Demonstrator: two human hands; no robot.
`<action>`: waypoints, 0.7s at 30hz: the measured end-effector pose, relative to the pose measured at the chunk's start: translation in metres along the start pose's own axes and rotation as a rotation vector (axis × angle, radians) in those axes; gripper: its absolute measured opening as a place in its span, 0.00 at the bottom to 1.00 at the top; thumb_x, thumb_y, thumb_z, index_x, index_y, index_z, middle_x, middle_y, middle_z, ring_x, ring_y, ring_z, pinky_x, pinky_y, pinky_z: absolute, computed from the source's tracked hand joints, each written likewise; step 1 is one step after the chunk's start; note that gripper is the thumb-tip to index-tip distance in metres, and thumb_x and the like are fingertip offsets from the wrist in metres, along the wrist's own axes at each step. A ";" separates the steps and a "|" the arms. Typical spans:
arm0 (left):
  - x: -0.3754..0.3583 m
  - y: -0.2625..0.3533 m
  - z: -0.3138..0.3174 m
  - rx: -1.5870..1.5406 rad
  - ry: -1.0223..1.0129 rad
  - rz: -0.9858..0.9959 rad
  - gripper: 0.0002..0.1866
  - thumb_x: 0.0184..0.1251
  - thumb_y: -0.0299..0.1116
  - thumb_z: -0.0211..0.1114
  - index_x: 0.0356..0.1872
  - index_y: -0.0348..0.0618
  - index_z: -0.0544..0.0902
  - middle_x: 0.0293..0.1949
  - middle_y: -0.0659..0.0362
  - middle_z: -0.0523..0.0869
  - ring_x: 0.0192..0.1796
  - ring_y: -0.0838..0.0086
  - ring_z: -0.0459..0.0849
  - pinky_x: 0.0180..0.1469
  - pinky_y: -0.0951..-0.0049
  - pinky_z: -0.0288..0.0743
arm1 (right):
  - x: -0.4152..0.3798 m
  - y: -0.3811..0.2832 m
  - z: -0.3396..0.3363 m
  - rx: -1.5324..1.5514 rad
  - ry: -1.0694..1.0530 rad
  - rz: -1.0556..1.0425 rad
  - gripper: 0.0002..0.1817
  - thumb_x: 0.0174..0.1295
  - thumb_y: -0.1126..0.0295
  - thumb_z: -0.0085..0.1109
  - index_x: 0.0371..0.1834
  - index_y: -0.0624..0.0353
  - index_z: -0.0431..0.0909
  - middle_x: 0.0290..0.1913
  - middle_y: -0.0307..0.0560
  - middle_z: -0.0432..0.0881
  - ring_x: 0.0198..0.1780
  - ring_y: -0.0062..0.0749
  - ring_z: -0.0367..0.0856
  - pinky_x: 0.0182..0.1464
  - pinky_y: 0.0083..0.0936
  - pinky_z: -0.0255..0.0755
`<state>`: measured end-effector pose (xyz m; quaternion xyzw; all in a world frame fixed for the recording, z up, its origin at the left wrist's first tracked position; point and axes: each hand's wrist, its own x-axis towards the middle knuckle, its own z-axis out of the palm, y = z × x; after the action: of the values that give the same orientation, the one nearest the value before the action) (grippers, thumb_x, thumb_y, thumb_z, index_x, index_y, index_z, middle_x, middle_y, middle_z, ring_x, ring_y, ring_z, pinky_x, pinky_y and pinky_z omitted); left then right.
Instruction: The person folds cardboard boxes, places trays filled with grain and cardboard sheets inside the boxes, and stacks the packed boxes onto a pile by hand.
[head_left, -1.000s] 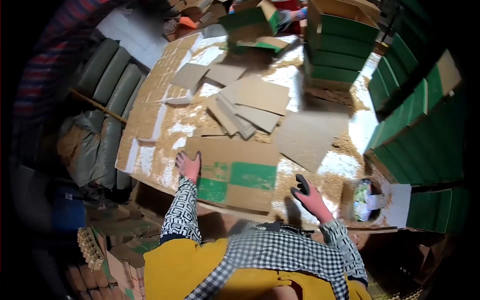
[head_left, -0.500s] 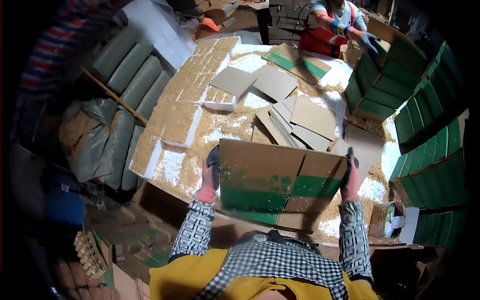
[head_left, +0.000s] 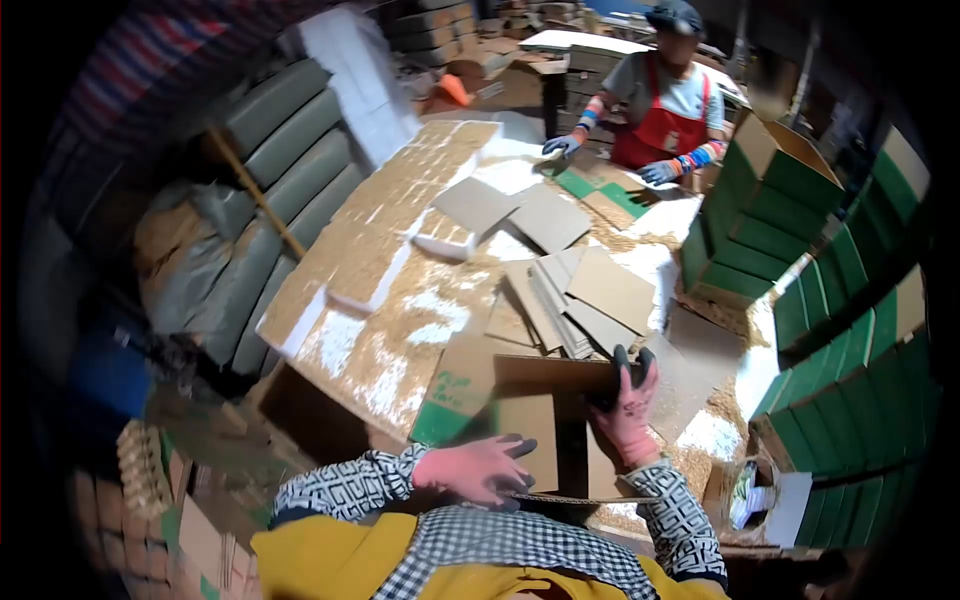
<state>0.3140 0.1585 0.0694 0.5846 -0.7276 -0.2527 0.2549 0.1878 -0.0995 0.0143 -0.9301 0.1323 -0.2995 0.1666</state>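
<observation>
A cardboard box (head_left: 526, 436) with green-printed sides stands opened out in front of me, its inside visible from above. My right hand (head_left: 628, 405), in a pink glove with dark fingertips, grips the box's right wall near the far corner. At the near left side, my left hand (head_left: 482, 468) has its gloved fingers stretched out over the cardboard; whether it touches is hard to tell. Just beyond the box lies a pile of flat cardboard sheets (head_left: 610, 290). Two more grey sheets (head_left: 552, 218) rest farther back.
Bran-like material covers white blocks (head_left: 400, 215) on the table's left. Stacked green boxes (head_left: 755, 215) line the right side. Opposite, a person (head_left: 665, 110) in red overalls has both gloved hands near a flattened box (head_left: 605, 195). Grey sacks (head_left: 295, 165) are piled at left.
The flat carton between my hands is now opened into a box. My left hand has moved down and right, off its edge. The co-worker's hands moved from the stacked boxes to the flattened one.
</observation>
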 end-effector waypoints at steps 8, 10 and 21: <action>-0.087 -0.071 0.061 -0.710 0.585 -0.845 0.32 0.64 0.45 0.66 0.65 0.40 0.69 0.57 0.57 0.76 0.58 0.72 0.73 0.60 0.71 0.68 | -0.082 -0.024 -0.064 0.253 -0.612 -0.590 0.30 0.39 0.59 0.71 0.53 0.34 0.78 0.61 0.54 0.68 0.62 0.60 0.66 0.65 0.66 0.52; -0.105 -0.062 0.042 -0.914 0.236 -1.109 0.37 0.69 0.58 0.56 0.67 0.37 0.66 0.63 0.58 0.72 0.61 0.73 0.70 0.63 0.73 0.64 | -0.095 -0.014 -0.030 0.173 -0.492 -0.645 0.26 0.40 0.60 0.70 0.47 0.27 0.80 0.59 0.48 0.72 0.62 0.58 0.67 0.65 0.64 0.52; -0.045 -0.161 -0.009 -0.679 0.738 -0.652 0.36 0.65 0.46 0.65 0.69 0.38 0.63 0.67 0.49 0.69 0.67 0.64 0.68 0.70 0.69 0.59 | -0.056 0.067 0.081 1.003 -0.264 1.070 0.28 0.63 0.47 0.53 0.58 0.55 0.75 0.52 0.43 0.79 0.49 0.29 0.78 0.48 0.27 0.73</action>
<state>0.4444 0.1714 -0.0346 0.7127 -0.2525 -0.3165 0.5729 0.1828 -0.1224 -0.1026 -0.5791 0.3933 -0.0875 0.7087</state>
